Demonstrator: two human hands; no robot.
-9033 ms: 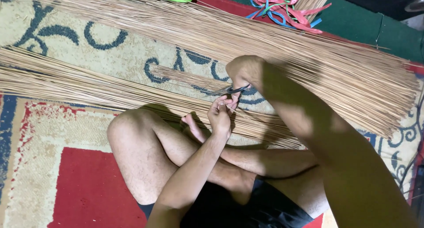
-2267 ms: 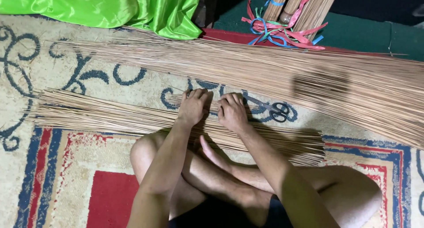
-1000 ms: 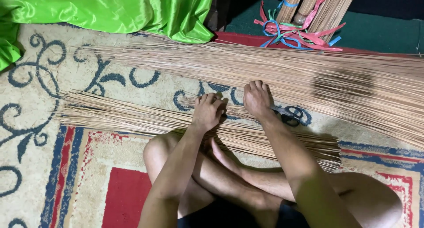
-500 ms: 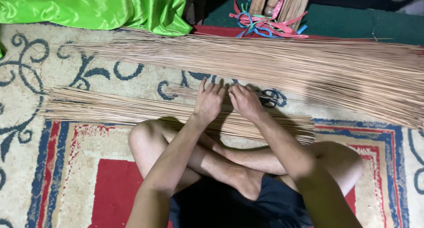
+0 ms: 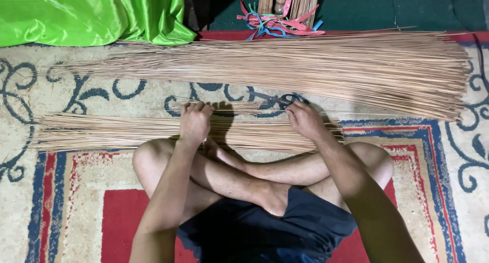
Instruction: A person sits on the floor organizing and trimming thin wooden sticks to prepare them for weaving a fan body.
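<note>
Fingers of both the left hand (image 5: 195,121) and right hand (image 5: 304,119) curl onto the near stick bundle (image 5: 112,131); scissors (image 5: 279,99) lie just beyond it.

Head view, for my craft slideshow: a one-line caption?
Cross-legged on a patterned rug, left hand and right hand press on thin sticks beside scissors.

Home floor used as a craft spot: patterned carpet (image 5: 76,191), green satin cloth (image 5: 86,13), long piles of thin broom sticks (image 5: 305,64), tied bundles with plastic ribbon (image 5: 280,23).
</note>
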